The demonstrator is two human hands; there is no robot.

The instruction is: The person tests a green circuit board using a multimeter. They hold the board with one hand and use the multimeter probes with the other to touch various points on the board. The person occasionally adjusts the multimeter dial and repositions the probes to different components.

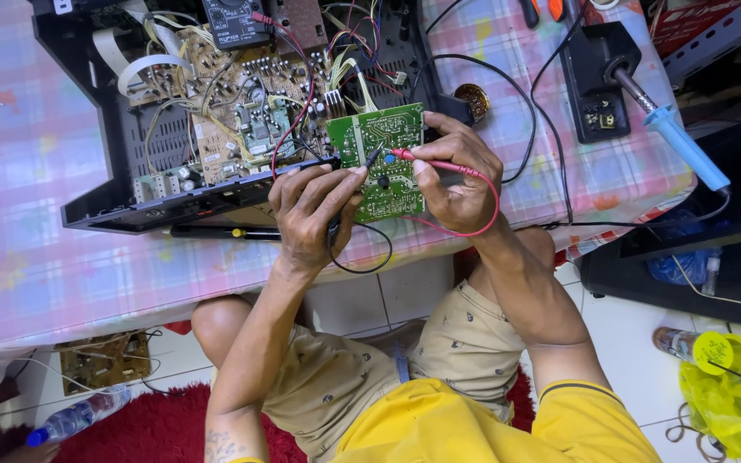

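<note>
Probing the green circuit board (381, 160), propped at the front edge of the opened black device (216, 111). Left hand (309, 206) pinching the black probe (362, 171), right hand (456, 176) pinching the red probe (426, 159), both tips on the board. Next, probably shifting the tips to other solder points, steadily.

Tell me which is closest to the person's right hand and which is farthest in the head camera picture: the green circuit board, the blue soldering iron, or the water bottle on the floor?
From the right hand:
1. Green circuit board: touching the hand, on its left in the picture.
2. Blue soldering iron: off to the right in the picture, in its stand at the table's edge.
3. Water bottle: farthest, on the floor at bottom left.
</note>
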